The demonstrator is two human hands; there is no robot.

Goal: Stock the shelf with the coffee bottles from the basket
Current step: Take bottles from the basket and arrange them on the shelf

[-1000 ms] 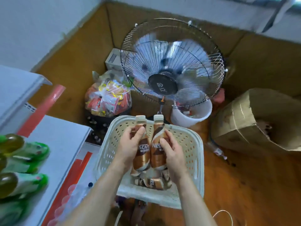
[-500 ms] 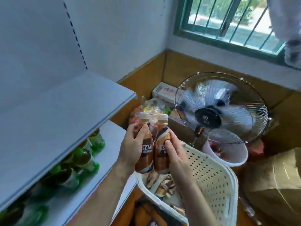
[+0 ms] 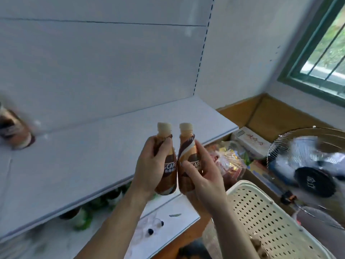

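Two brown coffee bottles with cream caps are held upright side by side over the front edge of the white shelf [image 3: 78,165]. My left hand [image 3: 149,171] grips the left coffee bottle [image 3: 166,144] around its body. My right hand [image 3: 203,176] grips the right coffee bottle [image 3: 188,152]. Another coffee bottle [image 3: 14,131], blurred, stands on the shelf at the far left. The cream perforated basket [image 3: 261,217] sits at the lower right, its contents mostly out of view.
Green bottles [image 3: 82,219] lie on the lower shelf beneath. A running fan [image 3: 313,165] stands to the right, with a bag of snacks [image 3: 229,161] and a small box [image 3: 250,141] behind the basket. A barred window [image 3: 321,58] is at the upper right.
Both hands have lifted the two bottles out of the basket and carried them up and left to the shelf's front edge. The view has swung up toward the shelf.
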